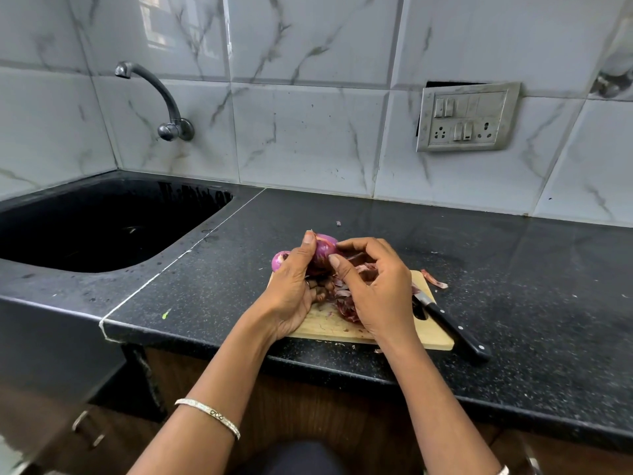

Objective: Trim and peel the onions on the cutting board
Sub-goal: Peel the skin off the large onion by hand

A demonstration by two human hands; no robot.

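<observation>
Above the wooden cutting board (322, 325), my left hand (294, 289) grips a purple onion (323, 248), thumb up along its left side. My right hand (373, 286) has its thumb and fingertips on the onion's right side, pinching at its skin. A second, peeled onion (279, 260) lies behind my left hand at the board's far left corner. A heap of reddish onion skins (346, 299) covers the board's middle, partly hidden by my hands. A black-handled knife (452, 329) lies along the board's right edge, blade toward the skins.
A black sink (102, 228) with a wall tap (161, 101) opens to the left. One peel scrap (435, 279) lies on the black granite counter (531, 286) right of the board. A switch plate (467, 116) hangs on the tiled wall. The counter's front edge runs just below the board.
</observation>
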